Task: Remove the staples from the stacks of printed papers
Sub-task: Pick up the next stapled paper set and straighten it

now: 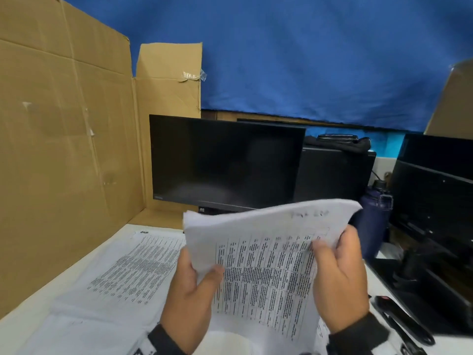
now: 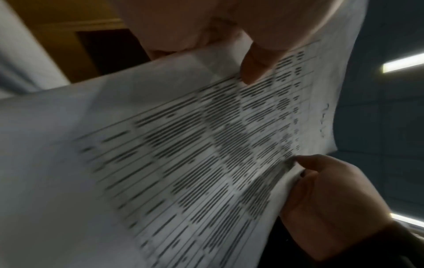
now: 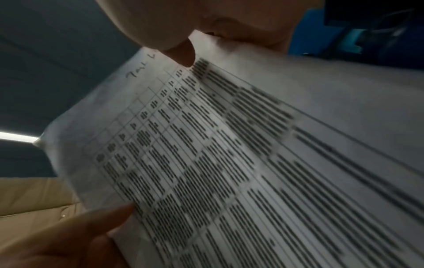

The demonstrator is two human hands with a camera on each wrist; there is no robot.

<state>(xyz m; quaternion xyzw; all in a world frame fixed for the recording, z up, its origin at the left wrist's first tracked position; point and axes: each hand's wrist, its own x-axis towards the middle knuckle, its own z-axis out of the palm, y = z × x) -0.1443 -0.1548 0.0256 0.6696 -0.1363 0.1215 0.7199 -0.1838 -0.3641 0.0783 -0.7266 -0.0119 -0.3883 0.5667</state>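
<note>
The left hand's (image 1: pixel 190 288) fingers (image 1: pixel 210 274) are curled around the left edge of the printed stack (image 1: pixel 266 265), thumb pressed on the printed face, and the right hand (image 1: pixel 337 285) pinches the opposite edge, thumb on the front and the other fingers behind. The stack is held up in the air between both hands, above the worktop (image 1: pixel 30 319) and in front of the dark monitor (image 1: pixel 225 160), its long axis running up and away from the person, with the top end curling toward the monitor. No staple can be made out in any view; going by the handwritten note near the top margin, the bound corner is probably at that upper end, above both thumbs, and which hand is nearer to it cannot be told. The tool that looks like a staple remover (image 1: pixel 401 321), a slim black piece with a red spot, lies on the worktop to the right of the stack, nearer the right hand, so that hand seems the likelier one to let go and reach. The sheets are thin, limp and slightly creased, covered in dense ruled tables. More printed pages (image 1: pixel 128 267) lie flat on the worktop to the left of the stack, and a cardboard panel (image 1: pixel 64 137) stands beyond them.
</note>
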